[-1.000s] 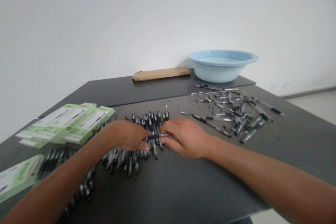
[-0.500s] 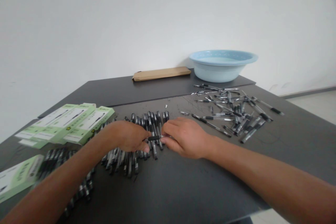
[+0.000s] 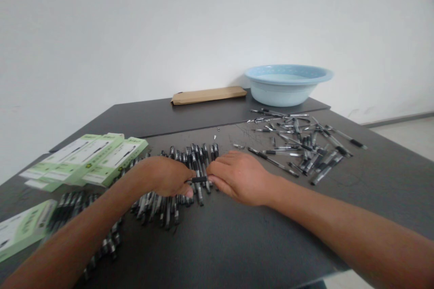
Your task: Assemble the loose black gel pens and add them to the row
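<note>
Between my two hands lies a pen (image 3: 199, 180) with a black grip sleeve, level and pointing sideways. My left hand (image 3: 169, 176) pinches its left end between thumb and fingers. At the other end, the fingertips of my right hand (image 3: 241, 177) are closed on the pen's tip end; whatever small part they cover is hidden. Below both hands is a dense row of capped black pens (image 3: 162, 210), partly covered by my left hand and forearm.
Loose pens and pen parts (image 3: 308, 144) are scattered at the right. Green-and-white pen boxes (image 3: 115, 160) overlap at the left, near another box (image 3: 25, 226) and more pens (image 3: 73, 205). A light blue basin (image 3: 288, 88) and a flat cardboard piece (image 3: 208, 95) stand at the back.
My right hand has shifted very slightly left along the pen, and its fingers have closed nearer the black grip. My left hand has stayed almost still.
</note>
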`<action>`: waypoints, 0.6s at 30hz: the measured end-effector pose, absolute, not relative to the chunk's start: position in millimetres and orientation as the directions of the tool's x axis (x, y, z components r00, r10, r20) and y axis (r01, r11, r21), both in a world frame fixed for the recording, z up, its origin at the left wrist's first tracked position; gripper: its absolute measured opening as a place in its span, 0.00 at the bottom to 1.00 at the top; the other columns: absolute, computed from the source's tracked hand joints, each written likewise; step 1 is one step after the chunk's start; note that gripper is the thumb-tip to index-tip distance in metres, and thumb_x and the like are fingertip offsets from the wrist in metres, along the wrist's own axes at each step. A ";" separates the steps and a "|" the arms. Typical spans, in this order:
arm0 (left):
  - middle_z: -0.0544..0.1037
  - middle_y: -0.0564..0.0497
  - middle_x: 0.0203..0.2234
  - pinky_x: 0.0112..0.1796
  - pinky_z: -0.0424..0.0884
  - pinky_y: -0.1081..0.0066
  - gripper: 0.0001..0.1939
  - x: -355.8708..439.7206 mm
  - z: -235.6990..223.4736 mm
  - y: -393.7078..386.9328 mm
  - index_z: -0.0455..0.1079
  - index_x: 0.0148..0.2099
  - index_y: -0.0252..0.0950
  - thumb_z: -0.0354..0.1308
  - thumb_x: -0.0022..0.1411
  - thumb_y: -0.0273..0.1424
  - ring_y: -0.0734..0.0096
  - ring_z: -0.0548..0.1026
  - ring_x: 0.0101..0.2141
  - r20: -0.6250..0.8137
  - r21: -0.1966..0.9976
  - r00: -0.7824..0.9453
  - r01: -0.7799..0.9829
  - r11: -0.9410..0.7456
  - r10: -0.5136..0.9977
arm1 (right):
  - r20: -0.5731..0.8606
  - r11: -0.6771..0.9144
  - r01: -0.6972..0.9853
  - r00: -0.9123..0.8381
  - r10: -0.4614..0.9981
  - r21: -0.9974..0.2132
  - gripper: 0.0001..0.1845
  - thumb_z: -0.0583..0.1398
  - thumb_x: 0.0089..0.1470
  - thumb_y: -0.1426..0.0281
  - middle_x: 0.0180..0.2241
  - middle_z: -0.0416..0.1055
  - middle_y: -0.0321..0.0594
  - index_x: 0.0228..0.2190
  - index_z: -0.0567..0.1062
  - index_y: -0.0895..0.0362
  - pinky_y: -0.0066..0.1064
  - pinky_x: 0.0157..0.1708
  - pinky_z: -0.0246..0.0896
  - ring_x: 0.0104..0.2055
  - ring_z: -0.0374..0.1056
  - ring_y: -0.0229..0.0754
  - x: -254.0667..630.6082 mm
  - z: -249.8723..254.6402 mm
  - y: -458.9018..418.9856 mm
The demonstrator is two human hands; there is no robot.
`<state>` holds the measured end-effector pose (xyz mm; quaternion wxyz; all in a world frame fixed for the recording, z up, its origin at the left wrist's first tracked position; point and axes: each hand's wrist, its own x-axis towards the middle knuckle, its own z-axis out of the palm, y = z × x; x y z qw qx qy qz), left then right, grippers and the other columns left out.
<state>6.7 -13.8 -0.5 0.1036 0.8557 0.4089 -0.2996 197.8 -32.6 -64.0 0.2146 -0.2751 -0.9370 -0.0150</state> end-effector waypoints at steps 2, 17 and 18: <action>0.80 0.39 0.39 0.33 0.70 0.66 0.21 7.8 0.1 -14.0 0.70 0.54 0.36 0.52 0.60 0.37 0.54 0.77 0.36 -0.638 -0.115 0.443 0.754 -0.647 0.630 | 0.414 0.848 0.520 -0.753 0.512 -0.103 0.15 0.48 0.62 0.60 0.29 0.71 0.40 0.33 0.66 0.57 0.32 0.33 0.51 0.32 0.65 0.41 198.4 -64.4 -32.3; 0.77 0.37 0.45 0.37 0.69 0.63 0.24 8.8 1.5 -15.9 0.66 0.57 0.37 0.50 0.61 0.40 0.50 0.75 0.42 -0.659 -0.147 0.383 0.778 -0.610 0.647 | 0.368 0.820 0.565 -0.745 0.556 -0.094 0.15 0.47 0.63 0.62 0.28 0.72 0.38 0.32 0.66 0.56 0.31 0.29 0.47 0.28 0.65 0.39 195.5 -66.2 -32.3; 0.77 0.37 0.45 0.37 0.69 0.63 0.25 8.4 1.7 -16.5 0.65 0.58 0.37 0.50 0.61 0.40 0.50 0.75 0.42 -0.658 -0.151 0.377 0.781 -0.606 0.651 | 0.360 0.819 0.563 -0.747 0.560 -0.106 0.15 0.47 0.63 0.62 0.28 0.72 0.38 0.32 0.66 0.56 0.31 0.29 0.47 0.28 0.65 0.39 195.6 -66.1 -32.3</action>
